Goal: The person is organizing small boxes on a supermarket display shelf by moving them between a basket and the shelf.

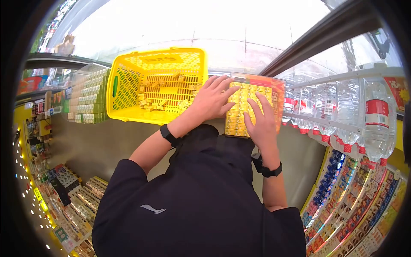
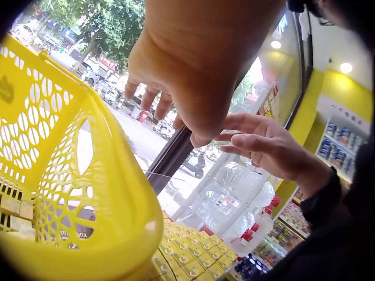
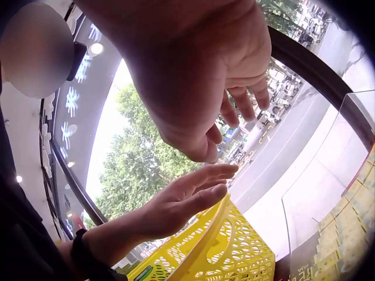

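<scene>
My left hand (image 1: 210,101) hovers with spread fingers over the left edge of a block of small yellow boxes (image 1: 236,116), which stand in tight rows. Its fingertips reach toward the far side of the block. Over the right side of the same boxes is my right hand (image 1: 264,127), fingers apart and slightly bent. In the left wrist view both hands, the left (image 2: 187,76) and the right (image 2: 280,151), are raised above the boxes (image 2: 193,253) with nothing between the fingers. A yellow basket (image 1: 171,55) stands left of the block, several small yellow boxes (image 1: 162,103) loose inside.
Large water bottles (image 1: 376,113) stand behind a clear rail on the right. Left of the basket is a stack of pale green boxes (image 1: 90,96). A window frame (image 1: 317,32) runs behind, and snack shelves (image 1: 346,205) line the lower right.
</scene>
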### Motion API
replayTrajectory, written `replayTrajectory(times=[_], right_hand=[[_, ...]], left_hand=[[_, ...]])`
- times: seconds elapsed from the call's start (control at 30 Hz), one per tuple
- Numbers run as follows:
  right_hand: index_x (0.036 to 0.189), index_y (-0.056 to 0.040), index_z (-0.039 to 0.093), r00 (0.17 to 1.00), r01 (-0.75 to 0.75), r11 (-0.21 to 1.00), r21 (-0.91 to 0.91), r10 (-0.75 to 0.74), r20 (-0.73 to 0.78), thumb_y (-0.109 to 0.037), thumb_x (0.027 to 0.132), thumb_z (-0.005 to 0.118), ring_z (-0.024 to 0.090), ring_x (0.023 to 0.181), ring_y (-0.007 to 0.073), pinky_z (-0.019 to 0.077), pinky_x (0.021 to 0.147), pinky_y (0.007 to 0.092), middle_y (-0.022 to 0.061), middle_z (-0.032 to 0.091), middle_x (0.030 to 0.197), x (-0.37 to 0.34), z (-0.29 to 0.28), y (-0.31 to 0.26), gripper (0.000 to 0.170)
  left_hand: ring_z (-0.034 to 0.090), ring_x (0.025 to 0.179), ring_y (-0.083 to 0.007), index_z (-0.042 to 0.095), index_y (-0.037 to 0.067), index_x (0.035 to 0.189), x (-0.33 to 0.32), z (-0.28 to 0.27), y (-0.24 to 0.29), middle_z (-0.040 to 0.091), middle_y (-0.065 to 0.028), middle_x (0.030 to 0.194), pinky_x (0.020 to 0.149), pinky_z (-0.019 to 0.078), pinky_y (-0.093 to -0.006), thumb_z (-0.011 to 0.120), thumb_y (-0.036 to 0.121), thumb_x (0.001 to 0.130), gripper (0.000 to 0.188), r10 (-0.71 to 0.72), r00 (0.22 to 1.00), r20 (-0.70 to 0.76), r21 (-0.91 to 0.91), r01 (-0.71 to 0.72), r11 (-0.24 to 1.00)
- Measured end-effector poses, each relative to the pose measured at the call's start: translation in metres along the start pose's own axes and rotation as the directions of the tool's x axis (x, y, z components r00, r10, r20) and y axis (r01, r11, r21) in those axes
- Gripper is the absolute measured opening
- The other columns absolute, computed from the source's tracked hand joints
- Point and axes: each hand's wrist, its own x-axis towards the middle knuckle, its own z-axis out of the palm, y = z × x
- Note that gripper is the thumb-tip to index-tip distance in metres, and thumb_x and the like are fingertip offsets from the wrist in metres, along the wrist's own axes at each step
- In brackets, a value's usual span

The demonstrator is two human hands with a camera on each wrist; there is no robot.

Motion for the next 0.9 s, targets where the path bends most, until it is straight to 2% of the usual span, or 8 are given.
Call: replayTrajectory(times=[0.13,0.3,0.63,0.73,0.8,0.83,0.87,0.9], right_hand=[[0.132,-0.0069,0.067,1.0,0.024,0.999,-0.047,-0.024,0.009,-0.011,0.087,0.078,0.056,0.135,0.0393,0.0477,0.113,0.0493,0.0184,0.057,0.145,0.029,0.043,-0.066,0.047],[0.13,-0.0061,0.067,0.997,0.072,0.996,-0.052,-0.072,0.007,-0.011,0.086,0.078,0.056,0.133,0.0399,0.0472,0.113,0.0507,0.0191,0.059,0.142,0.071,0.098,-0.133,0.045],[0.127,-0.0083,0.069,0.961,0.274,0.959,-0.068,-0.271,0.049,-0.015,0.088,0.078,0.061,0.128,0.0386,0.0502,0.108,0.0484,0.0166,0.062,0.142,0.162,0.154,-0.207,0.041],[0.124,-0.009,0.07,0.938,0.346,0.937,-0.048,-0.346,0.003,-0.017,0.089,0.076,0.063,0.124,0.0379,0.0512,0.107,0.0475,0.016,0.064,0.138,0.194,0.169,-0.228,0.037],[0.117,-0.0071,0.072,0.895,0.444,0.895,0.038,-0.442,-0.062,-0.015,0.084,0.074,0.065,0.117,0.0372,0.0521,0.104,0.0477,0.0188,0.068,0.129,0.217,0.191,-0.233,0.034],[0.117,-0.0071,0.072,0.898,0.438,0.899,0.024,-0.435,-0.069,-0.015,0.084,0.074,0.065,0.117,0.0372,0.0521,0.104,0.0477,0.0188,0.068,0.129,0.225,0.207,-0.228,0.034],[0.114,-0.0078,0.073,0.913,0.406,0.913,0.029,-0.407,0.031,-0.017,0.087,0.074,0.066,0.116,0.0368,0.0531,0.102,0.0472,0.017,0.068,0.127,0.227,0.23,-0.216,0.029],[0.11,-0.0085,0.074,0.919,0.371,0.928,0.033,-0.372,0.13,-0.019,0.089,0.074,0.067,0.114,0.0363,0.0541,0.1,0.0468,0.0153,0.069,0.126,0.226,0.25,-0.203,0.024]], left_hand=[[0.049,0.144,-0.0349,0.059,0.017,0.145,-0.037,-0.032,-0.052,0.056,-0.0132,0.15,0.122,0.0363,-0.0518,0.072,0.037,0.094,0.056,-0.021,1.0,-0.018,-0.095,0.02,0.995],[0.047,0.146,-0.0369,0.061,0.016,0.143,-0.074,-0.067,-0.117,0.055,-0.0146,0.15,0.122,0.0352,-0.0535,0.073,0.035,0.094,0.054,-0.047,0.996,-0.075,-0.097,0.039,0.995],[0.049,0.143,-0.036,0.065,0.015,0.136,-0.132,-0.098,-0.223,0.057,-0.0142,0.148,0.12,0.0372,-0.052,0.075,0.029,0.091,0.047,-0.135,0.989,-0.066,0.031,0.137,0.99],[0.052,0.14,-0.0333,0.069,0.013,0.127,-0.126,-0.107,-0.247,0.06,-0.0144,0.144,0.12,0.0377,-0.0517,0.074,0.028,0.09,0.039,-0.13,0.988,-0.088,0.027,0.133,0.991],[0.053,0.139,-0.0307,0.069,0.012,0.125,-0.119,-0.103,-0.265,0.06,-0.0143,0.143,0.119,0.0393,-0.0503,0.074,0.028,0.09,0.04,-0.102,0.991,-0.084,0.041,0.105,0.994],[0.053,0.14,-0.0303,0.07,0.012,0.124,-0.117,-0.088,-0.279,0.06,-0.0148,0.143,0.118,0.0401,-0.0499,0.075,0.028,0.089,0.039,-0.162,0.984,-0.07,-0.039,0.16,0.986],[0.053,0.14,-0.0299,0.071,0.012,0.123,-0.116,-0.078,-0.291,0.06,-0.0153,0.143,0.117,0.041,-0.0494,0.075,0.029,0.088,0.038,-0.22,0.974,-0.052,-0.116,0.213,0.97],[0.053,0.14,-0.0318,0.073,0.013,0.122,-0.115,-0.074,-0.297,0.059,-0.0165,0.145,0.117,0.042,-0.0494,0.075,0.032,0.089,0.038,-0.262,0.964,0.044,-0.093,0.265,0.96]])
